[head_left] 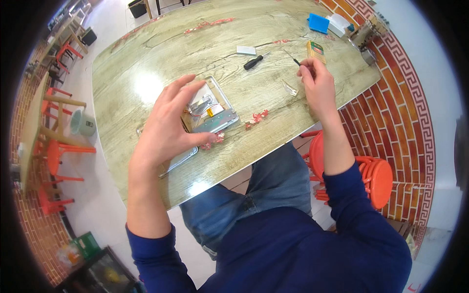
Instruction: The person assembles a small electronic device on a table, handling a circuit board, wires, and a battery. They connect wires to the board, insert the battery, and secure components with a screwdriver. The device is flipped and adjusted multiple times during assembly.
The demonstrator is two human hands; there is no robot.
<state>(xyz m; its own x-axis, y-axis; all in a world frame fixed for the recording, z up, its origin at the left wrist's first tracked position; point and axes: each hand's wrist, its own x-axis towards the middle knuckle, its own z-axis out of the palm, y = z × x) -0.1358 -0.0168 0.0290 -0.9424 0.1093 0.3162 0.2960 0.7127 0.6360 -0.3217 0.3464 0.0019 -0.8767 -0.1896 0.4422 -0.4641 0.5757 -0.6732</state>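
I can read no text; the yellow-green box, just beyond my right hand, shows only unclear marks.

Opened silver-rimmed device lies flat, wires and yellow component exposed. Slim black-handled tool, tip pointing away, is right of the device.

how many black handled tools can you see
2: a screwdriver lying on the table near the white block, and a slim tool held in the right hand. The left hand could hide more.
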